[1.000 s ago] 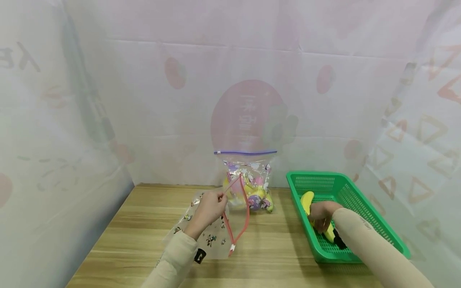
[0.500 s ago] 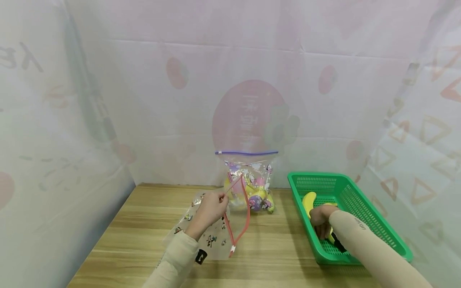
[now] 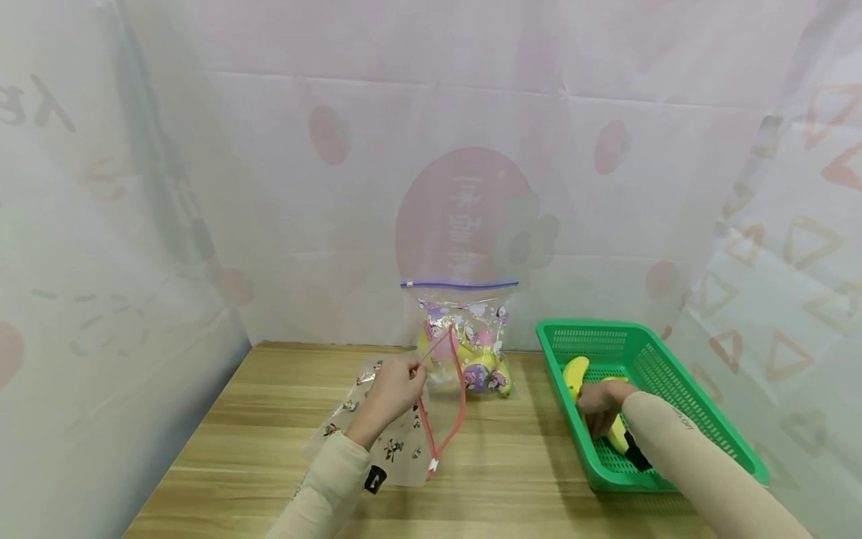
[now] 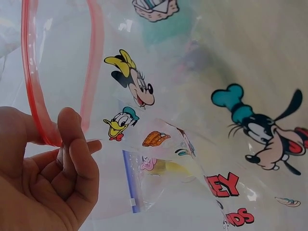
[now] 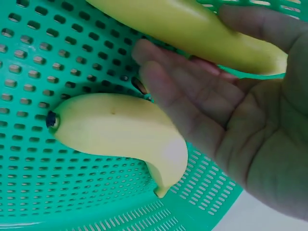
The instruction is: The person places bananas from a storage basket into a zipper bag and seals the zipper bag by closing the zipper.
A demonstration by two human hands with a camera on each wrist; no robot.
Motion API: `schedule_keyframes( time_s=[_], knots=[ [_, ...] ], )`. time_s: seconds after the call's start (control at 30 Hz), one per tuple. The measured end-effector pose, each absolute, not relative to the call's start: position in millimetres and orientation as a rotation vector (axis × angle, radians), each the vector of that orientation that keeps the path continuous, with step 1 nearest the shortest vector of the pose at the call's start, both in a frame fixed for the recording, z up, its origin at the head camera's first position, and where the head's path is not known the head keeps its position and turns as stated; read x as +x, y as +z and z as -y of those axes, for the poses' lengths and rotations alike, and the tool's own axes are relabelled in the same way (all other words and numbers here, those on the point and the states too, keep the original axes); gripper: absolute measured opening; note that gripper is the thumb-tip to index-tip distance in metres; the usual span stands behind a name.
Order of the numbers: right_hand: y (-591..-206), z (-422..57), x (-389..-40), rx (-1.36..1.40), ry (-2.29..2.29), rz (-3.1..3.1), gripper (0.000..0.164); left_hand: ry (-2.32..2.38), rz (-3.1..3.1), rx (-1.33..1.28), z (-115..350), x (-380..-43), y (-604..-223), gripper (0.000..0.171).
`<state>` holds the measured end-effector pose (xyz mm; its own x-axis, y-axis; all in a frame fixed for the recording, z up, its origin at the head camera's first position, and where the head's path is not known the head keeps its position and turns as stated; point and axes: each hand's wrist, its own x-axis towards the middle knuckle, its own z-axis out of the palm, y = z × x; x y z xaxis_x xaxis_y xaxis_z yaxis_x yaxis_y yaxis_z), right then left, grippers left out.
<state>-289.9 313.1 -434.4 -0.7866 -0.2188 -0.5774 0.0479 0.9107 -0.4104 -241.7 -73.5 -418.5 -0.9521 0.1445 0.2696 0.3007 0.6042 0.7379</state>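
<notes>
Banana (image 5: 115, 129) lies beside your right hand (image 5: 240, 115), long axis roughly along extended fingers, thumb apart; left hand (image 3: 396, 389) pinches bag (image 3: 397, 451).

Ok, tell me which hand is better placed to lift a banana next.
Probably the right hand: it is inside the basket, beside a banana. The left hand holds the open bag.

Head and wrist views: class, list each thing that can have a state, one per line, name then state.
Red-zip bag: mouth open, held at the edge
Purple-zip bag: upright, looks closed, part filled
Basket: upright, open-topped, holding bananas
Lower banana in the right wrist view: whole, lying in the basket
Upper banana there: under the right thumb
Left hand: pinching the red-zip bag
Right hand: in the basket, fingers loosely extended
</notes>
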Motion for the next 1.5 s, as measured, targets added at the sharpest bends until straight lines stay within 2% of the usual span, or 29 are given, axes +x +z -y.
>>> schedule_keyframes(
  time_s=[0.3,0.47,0.53,0.67,0.73,0.87,0.97,1.03,1.27,1.5],
  knots=[
    [-438.0,-322.1,-298.9,-0.072,-0.793,-2.382,0.017,-1.291,2.638,-0.364,74.5,-241.6,-418.4,0.025],
    [-433.2,-322.6,-297.9,-0.050,-0.895,-2.330,0.054,-1.304,2.644,-0.350,74.6,-241.3,-418.6,0.024],
    [-430.8,-322.0,-296.7,-0.050,-0.925,-2.308,0.058,-1.304,2.643,-0.345,74.6,-241.3,-418.8,0.024],
    [-428.5,-320.0,-295.2,-0.042,-0.976,-2.270,0.031,-1.304,2.642,-0.343,74.9,-241.3,-418.8,0.025],
    [-428.0,-320.2,-294.5,-0.038,-1.013,-2.252,0.026,-1.306,2.642,-0.343,74.9,-241.2,-418.4,0.025],
    [-424.8,-322.7,-293.0,-0.050,-1.078,-2.254,0.038,-1.301,2.644,-0.336,75.3,-241.1,-417.9,0.025],
    [-421.2,-324.3,-291.9,-0.075,-1.068,-2.288,0.039,-1.303,2.637,-0.329,75.5,-240.9,-417.4,0.025],
    [-418.5,-324.6,-290.8,-0.090,-1.068,-2.308,0.033,-1.309,2.629,-0.325,75.6,-240.5,-417.0,0.024],
    [-404.1,-325.6,-293.1,-0.184,-1.159,-2.269,0.054,-1.303,2.607,-0.330,75.8,-239.1,-416.3,0.023],
    [-389.6,-316.1,-295.1,-0.263,-1.337,-2.188,0.058,-1.331,2.610,-0.320,75.5,-239.6,-416.1,0.023]
  ],
)
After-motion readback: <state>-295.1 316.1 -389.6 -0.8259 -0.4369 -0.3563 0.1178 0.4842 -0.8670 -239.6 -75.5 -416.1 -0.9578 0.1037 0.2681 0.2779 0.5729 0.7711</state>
